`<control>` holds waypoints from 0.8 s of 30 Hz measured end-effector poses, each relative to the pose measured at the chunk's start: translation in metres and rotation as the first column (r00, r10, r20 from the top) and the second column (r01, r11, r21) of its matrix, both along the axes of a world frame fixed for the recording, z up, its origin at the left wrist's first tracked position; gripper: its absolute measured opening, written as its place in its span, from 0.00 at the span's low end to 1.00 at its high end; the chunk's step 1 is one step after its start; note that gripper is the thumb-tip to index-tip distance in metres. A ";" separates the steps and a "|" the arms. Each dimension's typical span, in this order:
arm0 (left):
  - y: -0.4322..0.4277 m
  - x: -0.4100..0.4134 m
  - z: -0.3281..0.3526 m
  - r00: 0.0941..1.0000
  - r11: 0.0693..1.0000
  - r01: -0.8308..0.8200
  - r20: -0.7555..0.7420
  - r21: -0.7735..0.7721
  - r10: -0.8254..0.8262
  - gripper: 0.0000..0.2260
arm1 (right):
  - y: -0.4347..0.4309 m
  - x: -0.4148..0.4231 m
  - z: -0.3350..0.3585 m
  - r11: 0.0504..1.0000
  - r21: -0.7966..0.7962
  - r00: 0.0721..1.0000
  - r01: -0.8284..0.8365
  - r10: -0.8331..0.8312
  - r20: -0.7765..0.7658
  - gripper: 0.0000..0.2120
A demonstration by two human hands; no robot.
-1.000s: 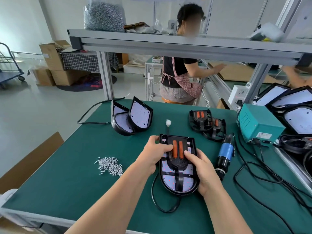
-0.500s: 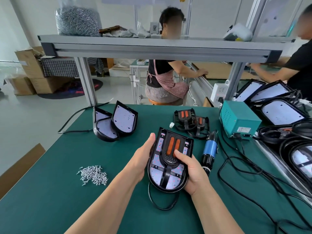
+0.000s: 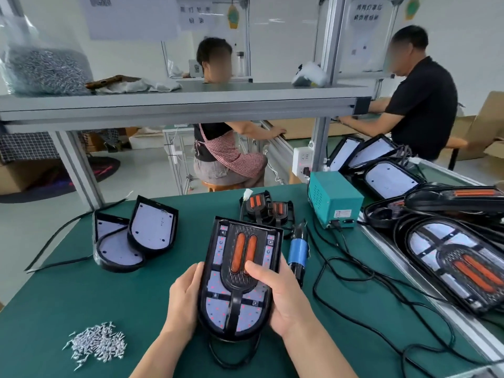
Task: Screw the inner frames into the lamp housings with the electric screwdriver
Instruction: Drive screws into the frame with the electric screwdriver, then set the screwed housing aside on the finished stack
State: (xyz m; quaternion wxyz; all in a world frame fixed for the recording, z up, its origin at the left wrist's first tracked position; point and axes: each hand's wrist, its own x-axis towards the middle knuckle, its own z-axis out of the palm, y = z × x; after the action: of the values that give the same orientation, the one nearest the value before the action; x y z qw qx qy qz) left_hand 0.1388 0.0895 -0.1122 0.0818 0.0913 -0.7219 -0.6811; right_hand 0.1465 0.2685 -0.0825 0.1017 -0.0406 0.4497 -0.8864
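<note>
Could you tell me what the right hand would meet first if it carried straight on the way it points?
The black lamp housing with orange strips itself: the right hand grips its right edge, thumb on its face, pointing forward and left into it.

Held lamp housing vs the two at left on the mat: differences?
Held housing carries a black inner frame with orange strips; left pair shows bare white boards. Held housing is gripped by left hand and right hand; left pair lies overlapping on the mat. Both: black rounded shells.
</note>
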 end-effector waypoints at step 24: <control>0.007 -0.015 -0.020 0.992 0.940 -0.060 -0.128 -0.336 0.017 0.11 | 0.186 -0.042 0.051 0.539 -0.067 0.538 0.840 -0.842 -0.031 0.27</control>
State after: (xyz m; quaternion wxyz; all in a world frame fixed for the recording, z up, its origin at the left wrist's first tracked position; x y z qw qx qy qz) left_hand 0.1236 0.0962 -0.1319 0.1540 0.0476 -0.8198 -0.5494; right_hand 0.1046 0.4545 -0.0319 -0.3504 0.1515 0.3973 -0.8345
